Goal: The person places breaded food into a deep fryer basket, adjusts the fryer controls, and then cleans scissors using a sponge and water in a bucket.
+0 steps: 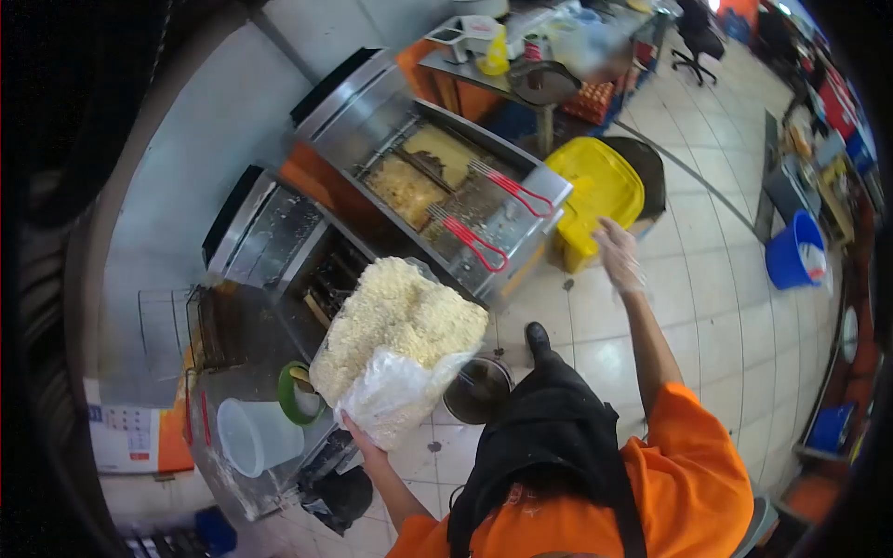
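My left hand (365, 437) grips the near edge of a large load of pale yellow, crumb-coated food (400, 312). White plastic film (381, 386) covers the load's near part; what supports it underneath is hidden. It is held above the floor, in front of the fryer. My right hand (619, 256), in a clear plastic glove, is held out to the right with fingers stretched and holds nothing. Nearest to it is a yellow plastic tub (595, 186).
A double fryer (446, 256) with bubbling oil carries two baskets with red handles (474, 240). On the left counter stand a translucent bucket (260, 437) and a green bowl (299, 395). A dark round pot (478, 391) is near my legs. A blue bin (795, 251) stands right.
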The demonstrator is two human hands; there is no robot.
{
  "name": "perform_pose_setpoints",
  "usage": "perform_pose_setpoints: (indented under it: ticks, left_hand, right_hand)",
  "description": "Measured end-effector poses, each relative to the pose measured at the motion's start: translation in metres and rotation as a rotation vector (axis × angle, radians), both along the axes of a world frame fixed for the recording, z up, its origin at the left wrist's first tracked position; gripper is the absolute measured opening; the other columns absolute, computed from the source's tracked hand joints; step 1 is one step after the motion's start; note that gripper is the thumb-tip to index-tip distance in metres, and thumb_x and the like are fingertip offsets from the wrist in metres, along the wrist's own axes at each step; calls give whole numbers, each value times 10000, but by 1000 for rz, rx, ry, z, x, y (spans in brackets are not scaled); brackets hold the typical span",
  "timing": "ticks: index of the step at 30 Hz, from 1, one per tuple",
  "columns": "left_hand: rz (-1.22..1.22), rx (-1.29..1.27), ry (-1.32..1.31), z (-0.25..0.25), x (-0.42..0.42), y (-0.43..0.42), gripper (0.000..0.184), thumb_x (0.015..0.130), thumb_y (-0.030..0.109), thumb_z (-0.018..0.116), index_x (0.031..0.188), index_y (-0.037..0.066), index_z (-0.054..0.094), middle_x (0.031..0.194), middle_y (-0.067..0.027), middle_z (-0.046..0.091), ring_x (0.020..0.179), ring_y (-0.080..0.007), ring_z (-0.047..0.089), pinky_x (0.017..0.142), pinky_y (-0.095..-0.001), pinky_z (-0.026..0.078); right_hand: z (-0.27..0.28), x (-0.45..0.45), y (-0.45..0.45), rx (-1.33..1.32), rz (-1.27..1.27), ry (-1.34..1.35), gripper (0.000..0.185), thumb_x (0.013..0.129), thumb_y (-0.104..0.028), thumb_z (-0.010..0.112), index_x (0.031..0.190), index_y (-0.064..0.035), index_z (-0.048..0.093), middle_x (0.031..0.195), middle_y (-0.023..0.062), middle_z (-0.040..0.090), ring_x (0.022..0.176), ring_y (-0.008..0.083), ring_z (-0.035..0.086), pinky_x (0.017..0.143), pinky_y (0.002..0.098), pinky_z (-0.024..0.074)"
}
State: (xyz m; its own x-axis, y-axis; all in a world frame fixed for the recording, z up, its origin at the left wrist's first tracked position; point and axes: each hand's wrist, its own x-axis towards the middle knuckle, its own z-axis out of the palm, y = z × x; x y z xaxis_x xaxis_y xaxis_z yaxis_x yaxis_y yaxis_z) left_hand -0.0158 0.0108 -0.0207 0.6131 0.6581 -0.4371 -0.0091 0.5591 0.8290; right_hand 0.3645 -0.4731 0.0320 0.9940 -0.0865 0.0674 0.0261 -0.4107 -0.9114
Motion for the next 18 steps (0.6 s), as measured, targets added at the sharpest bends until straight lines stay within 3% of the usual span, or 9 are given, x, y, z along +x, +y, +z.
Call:
perform_pose_setpoints:
  ticks: [2, 5, 8, 11, 14, 17, 18]
  left_hand:
    - [49, 23, 53, 2, 2, -2, 811, 897, 656, 417, 1452, 74, 317, 1462, -113, 388, 1306, -316, 408, 1075, -421, 348]
    - [107, 27, 145, 10, 3, -3, 819, 892, 660, 423, 1450, 68, 321, 1456, -120, 397, 1296, -321, 421, 1063, -429, 363]
    - [103, -18, 147, 17, 9, -12, 842, 882, 674, 425, 1452, 65, 314, 1453, -132, 397, 1294, -330, 426, 1054, -444, 374]
    - [169, -13, 228, 24, 12, -13, 844, 882, 677, 419, 1452, 64, 311, 1440, -144, 408, 1293, -335, 427, 1053, -456, 376]
    - [235, -72, 296, 24, 13, -12, 827, 888, 669, 418, 1444, 64, 321, 1420, -152, 426, 1276, -337, 441, 1052, -462, 377]
    - [234, -124, 291, 22, 4, -12, 815, 890, 663, 423, 1433, 60, 337, 1402, -153, 444, 1260, -334, 454, 1043, -463, 388]
    - [239, -121, 302, 24, 4, -12, 816, 890, 663, 424, 1431, 59, 338, 1399, -154, 446, 1257, -333, 456, 1041, -463, 389]
  right_hand:
    - [-28, 91, 55, -296, 154, -168, 432, 882, -342, 574, 1108, 20, 644, 1058, 206, 660, 999, 281, 628, 904, 344, 457]
    - [25, 172, 131, -654, 520, 390, 440, 860, -431, 562, 939, -22, 706, 933, 204, 677, 896, 287, 658, 808, 375, 492]
    - [51, 212, 172, -724, 485, 350, 455, 835, -477, 569, 797, -46, 712, 821, 173, 680, 780, 250, 671, 704, 382, 504]
    - [-6, 252, 179, -766, 687, 466, 341, 878, -379, 583, 874, -55, 693, 796, 124, 679, 696, 253, 657, 631, 387, 507]
    - [-30, 238, 168, 466, 606, 1119, 210, 915, -257, 576, 1007, -71, 609, 688, 50, 596, 544, 170, 585, 460, 317, 460]
    - [-10, 248, 182, 719, 678, 1107, 189, 908, -101, 586, 1083, -111, 515, 635, -59, 446, 462, 78, 440, 390, 237, 355]
    - [18, 245, 188, 705, 626, 1098, 178, 906, -111, 583, 1072, -101, 519, 617, -63, 395, 436, 40, 366, 370, 199, 271]
